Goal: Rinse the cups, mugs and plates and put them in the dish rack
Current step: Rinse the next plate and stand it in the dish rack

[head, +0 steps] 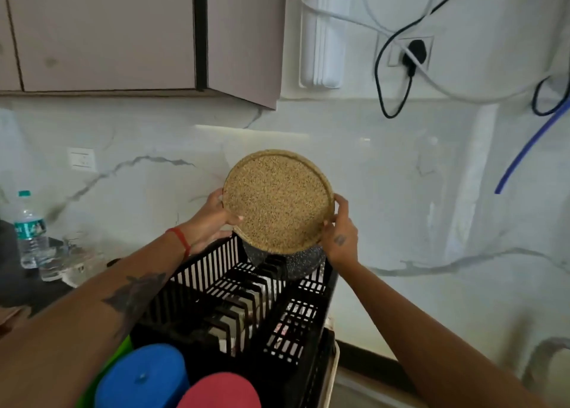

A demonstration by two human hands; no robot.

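Blue cup [143, 377] and red cup [220, 392] bottom centre, upturned in rack [296, 330]. Left hand [209, 219] and right hand [339, 235], fingers clasping speckled plate [277, 199] edges, upright above rack's far end, frame centre.

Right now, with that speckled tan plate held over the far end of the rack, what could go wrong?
1. The tan plate is held only by its rim between the left hand and right hand; if wet, it might slip.
2. A dark speckled dish already stands in the black dish rack right beneath, so lowering carelessly could knock the two together.
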